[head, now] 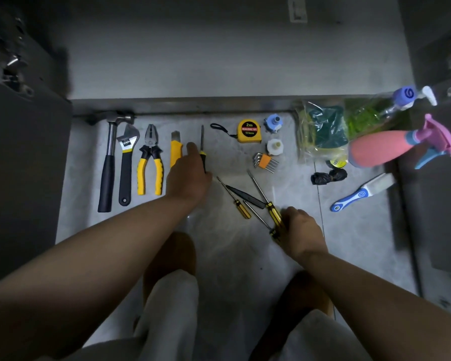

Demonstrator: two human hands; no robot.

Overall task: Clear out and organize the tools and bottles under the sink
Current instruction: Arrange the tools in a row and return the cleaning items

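- Head view: left hand (188, 175) closed on black-handled screwdriver (202, 147); right hand (301, 230) clamped on yellow screwdriver (264, 198).
- Judged light, rigid, smooth; hold by handles, tips outward.

Only clear text is on the yellow tape measure (249, 131): its round black-and-red label reads "2m" at top, "MEASURING TAPE" across the red band, "12.5mm" below. The blue cap (404, 95) of the clear spray bottle carries a dark swirl mark that looks like a "6" or "G", can't tell which. The adjustable wrench (126, 162) has scale marks on its jaw, and the small dark roll (337, 162) by the pink bottle has a label, both too small and blurred to read.
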